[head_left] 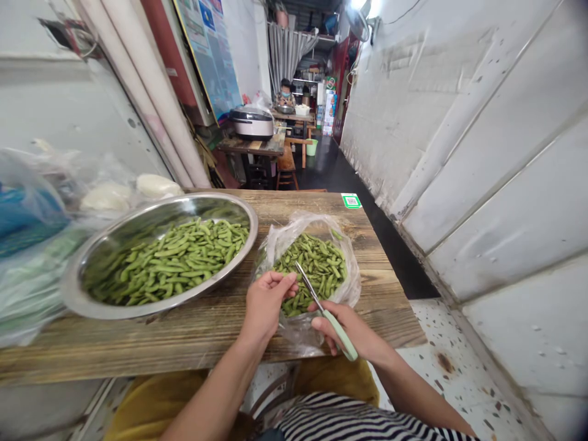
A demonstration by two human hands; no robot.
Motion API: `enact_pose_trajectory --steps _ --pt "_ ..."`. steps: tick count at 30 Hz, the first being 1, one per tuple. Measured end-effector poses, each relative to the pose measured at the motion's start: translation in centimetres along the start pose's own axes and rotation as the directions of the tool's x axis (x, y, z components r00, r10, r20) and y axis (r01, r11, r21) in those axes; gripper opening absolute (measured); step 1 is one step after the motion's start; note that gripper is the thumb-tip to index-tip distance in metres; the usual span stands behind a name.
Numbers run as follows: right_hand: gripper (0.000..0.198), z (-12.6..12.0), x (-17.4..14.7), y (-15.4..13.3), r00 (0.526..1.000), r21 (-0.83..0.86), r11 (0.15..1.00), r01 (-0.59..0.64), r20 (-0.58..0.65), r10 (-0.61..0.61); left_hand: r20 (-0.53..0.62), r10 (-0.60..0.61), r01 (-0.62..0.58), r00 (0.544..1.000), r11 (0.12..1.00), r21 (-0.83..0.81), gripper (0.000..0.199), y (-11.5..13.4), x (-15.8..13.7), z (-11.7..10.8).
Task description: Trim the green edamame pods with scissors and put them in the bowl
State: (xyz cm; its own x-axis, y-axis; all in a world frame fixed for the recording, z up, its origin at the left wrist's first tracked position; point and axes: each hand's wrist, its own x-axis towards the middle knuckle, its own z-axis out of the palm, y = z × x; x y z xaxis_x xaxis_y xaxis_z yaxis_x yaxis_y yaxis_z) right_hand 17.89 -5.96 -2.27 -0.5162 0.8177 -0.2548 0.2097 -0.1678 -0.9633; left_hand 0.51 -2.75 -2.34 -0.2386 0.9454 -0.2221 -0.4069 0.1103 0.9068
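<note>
My right hand [342,324] is wrapped round pale green-handled scissors [340,337], whose blades point up and left over the clear plastic bag [353,278]. Green soybean pods [316,257] fill the open bag. Just left of the blade tips, my left hand [271,297] is closed in a pinch at the bag's near left side. Whatever lies between those fingertips is too small or hidden to make out. To the left stands a wide steel bowl [250,214] holding a large heap of pods [193,254].
Plastic bags [41,263] crowd the left end of the wooden table [386,306]. A green QR-code card [351,201] lies at the far right corner. Beyond, a rice cooker [252,122] stands on another table, and a person [285,92] sits farther back. A white wall runs along the right.
</note>
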Motion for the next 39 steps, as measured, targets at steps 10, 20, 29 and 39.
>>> enact_pose_trajectory --steps 10,20,29,39 --pt "0.048 -0.4 0.4 0.3 0.997 0.070 0.997 -0.021 -0.068 0.026 -0.011 0.021 -0.021 1.000 1.000 0.003 0.035 0.1 -0.3 0.1" --pt "0.051 -0.9 0.0 -0.3 0.999 -0.093 0.995 0.045 0.000 -0.045 -0.010 0.013 -0.013 1.000 0.999 -0.037 0.037 0.2 -0.8 0.6" --pt "0.055 -0.9 0.0 -0.8 0.999 -0.123 0.992 0.039 0.030 -0.036 -0.074 0.038 -0.041 0.997 0.999 -0.034 0.034 -0.1 -0.6 0.6" --pt "0.043 -0.5 0.3 -0.5 1.000 -0.054 0.998 -0.010 0.009 0.011 -0.041 0.081 -0.078 0.996 0.994 0.079 0.029 -0.3 -0.9 0.6"
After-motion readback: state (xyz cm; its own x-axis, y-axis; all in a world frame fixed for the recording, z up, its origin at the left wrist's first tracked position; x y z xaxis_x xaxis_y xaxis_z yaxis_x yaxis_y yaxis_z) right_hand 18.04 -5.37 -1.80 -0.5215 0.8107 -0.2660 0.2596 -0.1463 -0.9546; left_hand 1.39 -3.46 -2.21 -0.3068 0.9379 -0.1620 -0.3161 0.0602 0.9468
